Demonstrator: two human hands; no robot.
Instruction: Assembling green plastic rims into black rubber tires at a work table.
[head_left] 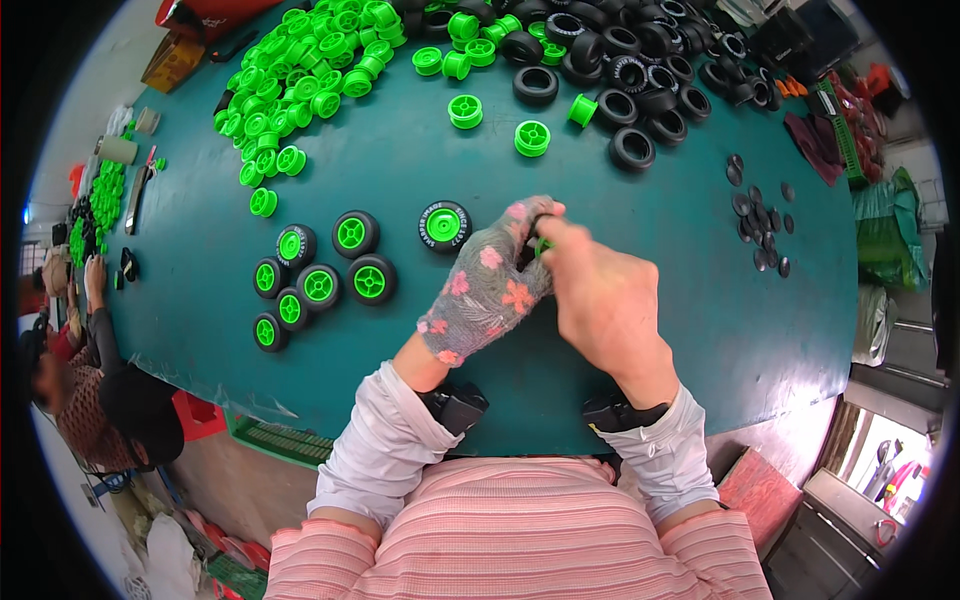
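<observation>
My left hand [490, 285], in a grey glove with pink and orange flowers, is closed around a toy wheel [543, 246] in front of me. Only a bit of its green hub and dark tyre shows; fingers cover the rest, so I cannot tell how far the two parts are joined. My bare right hand [608, 305] presses on the same wheel from the right, fingers closed. Just left of the gloved hand lies one finished-looking wheel [444, 227], a green hub inside a black tyre. Farther left, several more such wheels [320, 287] lie in a loose group.
A heap of green hubs [300, 85] covers the table's far left, black tyres [632, 148] its far right. Loose hubs [532, 138] lie between. Small black discs [760, 222] are scattered at right. Another person [90, 390] sits at the table's left end.
</observation>
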